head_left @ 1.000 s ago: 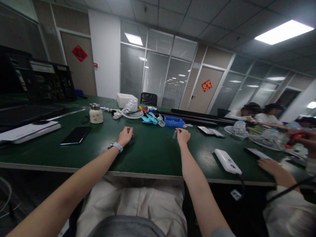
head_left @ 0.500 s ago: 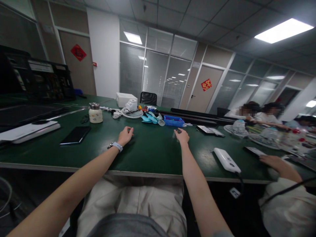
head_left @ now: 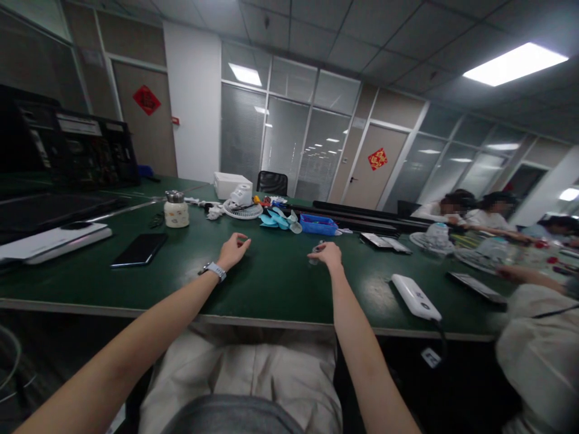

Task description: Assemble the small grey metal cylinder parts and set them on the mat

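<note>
My left hand (head_left: 233, 251), with a watch on the wrist, hovers just over the green table (head_left: 271, 283). Its fingers are loosely curled, and whatever is inside them is hidden. My right hand (head_left: 328, 254) is a short way to the right, fingers pinched on a small clear piece (head_left: 315, 249) held just above the tabletop. Both arms reach straight out from my lap. Beyond the hands lie light blue fan blades (head_left: 280, 218), a white fan grille and body (head_left: 243, 205) and a blue tray (head_left: 319, 224).
A black phone (head_left: 140, 248) and a white flat device (head_left: 49, 238) lie to the left, with a cream lidded mug (head_left: 176, 209) behind them. A white corded box (head_left: 416, 296) lies to the right. A co-worker's white sleeve (head_left: 534, 343) is at the right edge; other people sit at the far end.
My left hand has lifted slightly and its fist has loosened. My right hand has shifted a little left with the clear piece. The co-worker's arm at the right has drawn back.
</note>
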A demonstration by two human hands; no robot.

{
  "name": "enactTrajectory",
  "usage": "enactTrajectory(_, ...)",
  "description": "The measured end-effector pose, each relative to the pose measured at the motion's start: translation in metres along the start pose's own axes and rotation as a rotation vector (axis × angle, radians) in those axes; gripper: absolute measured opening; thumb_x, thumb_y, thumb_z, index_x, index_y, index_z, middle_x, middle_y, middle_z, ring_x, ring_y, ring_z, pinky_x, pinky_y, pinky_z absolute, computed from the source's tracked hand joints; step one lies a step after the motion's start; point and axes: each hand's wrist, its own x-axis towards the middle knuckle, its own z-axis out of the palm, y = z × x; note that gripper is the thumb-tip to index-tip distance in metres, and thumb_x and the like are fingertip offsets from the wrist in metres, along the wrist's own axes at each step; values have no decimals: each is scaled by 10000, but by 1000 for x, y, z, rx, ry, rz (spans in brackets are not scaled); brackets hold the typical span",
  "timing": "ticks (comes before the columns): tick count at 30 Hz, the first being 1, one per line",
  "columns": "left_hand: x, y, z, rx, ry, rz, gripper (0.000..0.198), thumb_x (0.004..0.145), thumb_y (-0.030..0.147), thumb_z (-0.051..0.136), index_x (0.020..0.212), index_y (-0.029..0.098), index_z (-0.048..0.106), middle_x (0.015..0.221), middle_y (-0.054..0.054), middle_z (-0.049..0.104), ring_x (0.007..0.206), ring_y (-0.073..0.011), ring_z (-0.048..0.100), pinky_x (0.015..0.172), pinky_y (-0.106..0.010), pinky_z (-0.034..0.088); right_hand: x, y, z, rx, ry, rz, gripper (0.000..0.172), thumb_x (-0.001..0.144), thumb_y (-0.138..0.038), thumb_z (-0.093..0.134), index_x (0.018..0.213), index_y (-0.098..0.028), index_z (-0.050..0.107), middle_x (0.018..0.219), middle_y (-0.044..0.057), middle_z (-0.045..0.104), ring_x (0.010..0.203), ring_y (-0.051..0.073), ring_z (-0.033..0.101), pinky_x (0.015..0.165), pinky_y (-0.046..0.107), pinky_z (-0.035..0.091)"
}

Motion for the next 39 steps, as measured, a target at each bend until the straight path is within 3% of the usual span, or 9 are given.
enactTrajectory(4,-13,19,3,-108,0,215,389,793,476,600,1074,210,557,902,-71,738,841,-224,685,754,-335,510,-19,-47,35,208,-124,-185,413,608,-415,797,967,-234,702,867,15,726,800,146,678,733,224,517)
enactTrajectory(9,-30,42,16,-230,-63,363,394,791,442,624,1110,224,547,937,-56,749,926,-219,687,848,-348,507,-40,-86,68,375,-136,-322,489,691,-373,740,1148,-269,601,928,4,717,839,154,675,777,267,528)
enactTrajectory(17,-26,56,27,-204,-50,256,366,775,372,653,1090,224,538,896,-51,753,915,-226,694,853,-348,509,-47,-86,74,314,-162,-357,550,701,-431,728,1190,-294,516,981,-5,701,877,188,668,785,318,528)
enactTrajectory(21,-22,62,27,-243,-8,294,377,749,375,674,1061,225,525,853,-51,749,891,-223,697,831,-340,506,-48,-86,73,280,-176,-331,569,698,-440,732,1203,-305,507,1003,1,697,899,202,664,790,329,525)
enactTrajectory(26,-11,42,12,-195,112,217,417,751,442,660,1066,217,504,918,-68,745,909,-221,692,832,-335,492,-49,-85,70,276,-172,-335,563,706,-447,720,1213,-325,507,1023,-7,690,892,194,661,794,320,519)
enactTrajectory(32,2,-9,-11,71,-161,86,401,670,390,731,995,227,561,826,-43,759,825,-233,708,755,-314,495,-50,-82,64,267,-159,-324,551,705,-442,718,1203,-307,524,1035,11,684,884,199,659,793,332,517)
enactTrajectory(36,2,-10,-10,104,-177,121,447,672,414,734,1036,222,561,856,-55,758,867,-231,701,779,-299,485,-50,-80,62,277,-171,-325,545,708,-443,718,1200,-303,529,1047,20,681,896,202,657,794,335,518)
enactTrajectory(39,1,-2,-23,230,-57,158,551,712,532,679,1126,197,540,1036,-109,721,1020,-282,635,851,-364,452,-51,-79,63,286,-179,-324,539,715,-448,712,1203,-311,528,1053,19,677,903,198,655,786,329,520)
